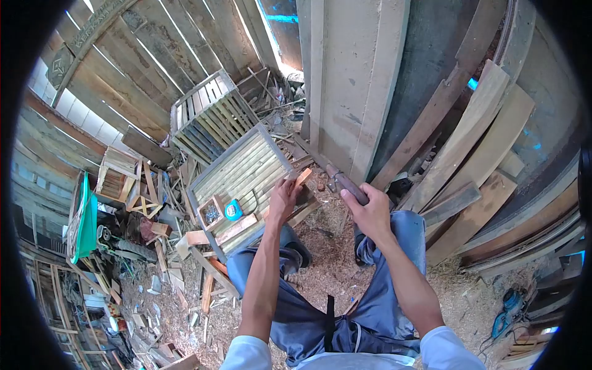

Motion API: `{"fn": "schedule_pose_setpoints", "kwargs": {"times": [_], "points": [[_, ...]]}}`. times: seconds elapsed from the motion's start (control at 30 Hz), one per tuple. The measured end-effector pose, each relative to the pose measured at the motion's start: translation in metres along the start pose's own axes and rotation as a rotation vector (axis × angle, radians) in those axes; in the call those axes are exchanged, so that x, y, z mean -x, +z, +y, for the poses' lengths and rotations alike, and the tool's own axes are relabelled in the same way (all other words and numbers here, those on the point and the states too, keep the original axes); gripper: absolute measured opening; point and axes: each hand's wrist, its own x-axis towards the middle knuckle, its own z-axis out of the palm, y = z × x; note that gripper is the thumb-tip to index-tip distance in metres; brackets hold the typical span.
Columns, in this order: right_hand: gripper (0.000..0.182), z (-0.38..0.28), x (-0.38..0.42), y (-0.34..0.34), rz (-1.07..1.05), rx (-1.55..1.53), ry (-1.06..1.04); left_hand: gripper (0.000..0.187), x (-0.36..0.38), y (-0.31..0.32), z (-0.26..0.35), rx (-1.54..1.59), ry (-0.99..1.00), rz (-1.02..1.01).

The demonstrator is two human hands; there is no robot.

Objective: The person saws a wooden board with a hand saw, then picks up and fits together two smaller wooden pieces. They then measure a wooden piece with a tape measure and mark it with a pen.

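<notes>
My left hand [284,198] is closed on a small piece of wood [303,177], whose bright orange-brown end shows past my fingers. In my right hand [370,211] is the dark wooden handle of a long-bladed knife [353,189]. Its blade points up and left, past the wood piece. Beside my left hand is a slatted wooden panel [237,163] with a grey frame. On that panel sit a blue tape measure [233,210] and a small wooden box [211,212] of nails or screws.
Behind the panel stands a slatted crate [213,114]. Long boards [459,139] lean on the right. A blue power tool [507,311] with a cord lies at lower right. Wood scraps [176,277] and shavings cover the ground. A green sheet-like thing [86,219] is at left.
</notes>
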Motion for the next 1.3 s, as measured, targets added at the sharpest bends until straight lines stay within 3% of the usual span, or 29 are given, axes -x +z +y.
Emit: {"fn": "schedule_pose_setpoints", "kwargs": {"times": [0.3, 0.53, 0.7, 0.87, 1.3], "points": [[0.042, 0.006, 0.003, -0.004, 0.0, 0.023, -0.058, 0.03, 0.005, -0.008, 0.003, -0.014, 0.003, -0.078], [0.041, 0.015, 0.002, 0.004, -0.051, 0.038, -0.068, 0.033, 0.013, -0.001, 0.02, -0.159, -0.078, 0.06], [0.039, 0.023, 0.014, 0.023, -0.038, -0.14, -0.051, 0.035, 0.008, -0.004, 0.021, -0.215, -0.116, 0.036], [0.039, 0.038, 0.027, 0.043, -0.029, 0.084, -0.039, 0.037, 0.007, -0.003, 0.02, -0.176, -0.094, 0.078], [0.041, 0.067, 0.044, 0.069, -0.06, -0.026, -0.046, 0.04, 0.005, -0.004, 0.025, -0.171, -0.161, 0.08]]}}
